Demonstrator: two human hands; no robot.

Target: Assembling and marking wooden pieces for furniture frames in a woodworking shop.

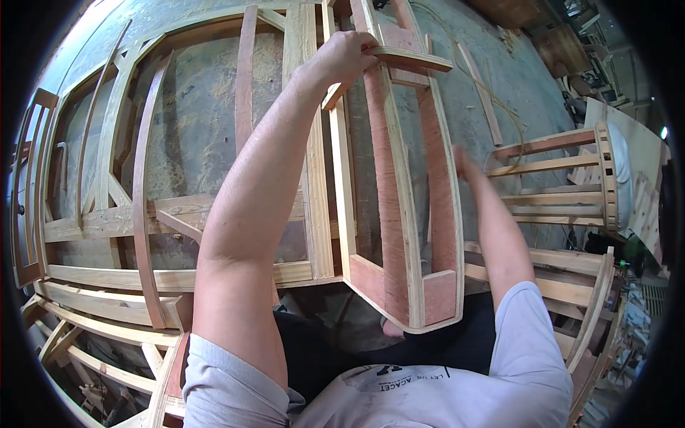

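A long, narrow wooden frame (399,185) of plywood and reddish boards stands in front of me, its rounded near end close to my legs. My left hand (347,53) is stretched to its far part, fingers closed on the end of a short wooden strip (417,59). That strip lies crosswise over the frame's two long sides. My right hand (462,164) is low against the frame's outer right side. It looks smeared, and its fingers are partly hidden, so I cannot tell whether it holds anything.
On the left lies a large pale timber frame (303,128) with crossbars. Slatted wooden pieces (556,167) stand at the right, beside more curved framing (592,307). A thin hose (492,93) and a loose strip (479,93) lie on the dusty concrete floor (193,107).
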